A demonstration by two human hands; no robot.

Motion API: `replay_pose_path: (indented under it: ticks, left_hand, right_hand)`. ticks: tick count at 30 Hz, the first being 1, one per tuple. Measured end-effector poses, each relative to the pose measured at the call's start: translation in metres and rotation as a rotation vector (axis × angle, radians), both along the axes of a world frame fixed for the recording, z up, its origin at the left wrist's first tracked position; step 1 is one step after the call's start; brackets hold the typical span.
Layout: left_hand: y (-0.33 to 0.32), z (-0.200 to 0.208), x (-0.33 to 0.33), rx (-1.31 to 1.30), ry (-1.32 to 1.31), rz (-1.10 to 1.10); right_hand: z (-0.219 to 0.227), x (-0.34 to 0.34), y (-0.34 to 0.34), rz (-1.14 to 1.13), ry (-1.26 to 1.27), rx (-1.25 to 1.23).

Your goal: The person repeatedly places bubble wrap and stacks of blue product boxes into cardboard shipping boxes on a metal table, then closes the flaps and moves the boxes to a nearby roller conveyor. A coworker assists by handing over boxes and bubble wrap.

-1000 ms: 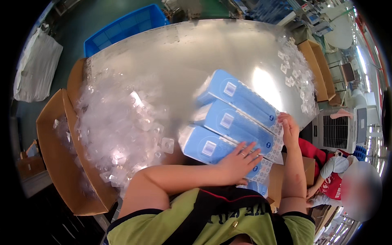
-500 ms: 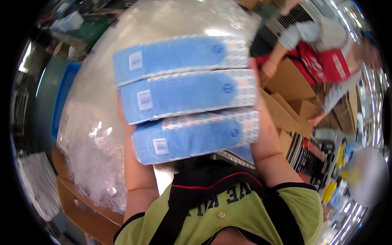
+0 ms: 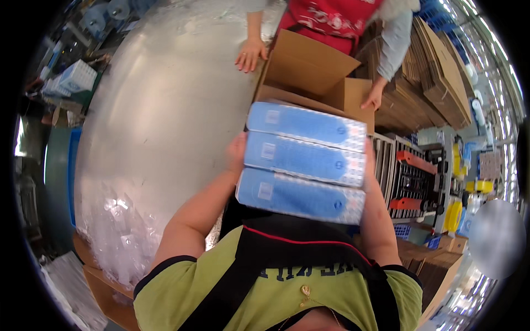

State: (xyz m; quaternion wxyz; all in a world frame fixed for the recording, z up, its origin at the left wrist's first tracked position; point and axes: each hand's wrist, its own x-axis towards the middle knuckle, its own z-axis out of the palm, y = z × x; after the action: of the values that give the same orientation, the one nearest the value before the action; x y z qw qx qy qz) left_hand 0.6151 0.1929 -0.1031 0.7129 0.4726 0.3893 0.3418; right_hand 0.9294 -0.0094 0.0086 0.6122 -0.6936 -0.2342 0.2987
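Stretching along the person's left side, the metal-topped table (image 3: 160,110) is the largest thing in view. Beyond the person stands a co-worker in a red apron (image 3: 331,19), one hand (image 3: 252,54) laid on the table, the other (image 3: 374,96) at a flap of an open cardboard carton (image 3: 309,63). Just before this carton is a row of three blue-and-white rectangular packs (image 3: 303,161), lying side by side; whether it touches the carton I cannot tell. The left hand (image 3: 237,150), blurred, and the right hand (image 3: 369,157) grip the row from its two ends; their fingers are mostly hidden, so how far they bend I cannot tell. The step in hand seems a two-handed hold; moving further calls for even pressure, so the middle pack does not slip.
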Motion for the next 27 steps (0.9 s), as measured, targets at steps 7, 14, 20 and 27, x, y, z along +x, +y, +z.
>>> replay_pose_path:
  ticks: [7,14,20,27]
  left_hand:
    - [-0.007,0.110,0.015,1.189,0.681,-0.558]
    - [-0.022,0.043,0.033,1.231,1.031,-0.842]
    - [0.001,0.024,0.032,1.192,1.021,-0.889]
    - [-0.034,-0.023,0.039,0.854,0.667,-0.364]
  right_hand:
    - [0.030,-0.023,-0.012,0.757,-1.245,-0.591]
    - [-0.070,-0.025,-0.022,0.744,-1.227,-0.605]
    - [-0.098,-0.016,-0.031,0.739,-1.177,-0.436]
    - [-0.144,0.058,-0.156,-0.371,-0.210,-0.713]
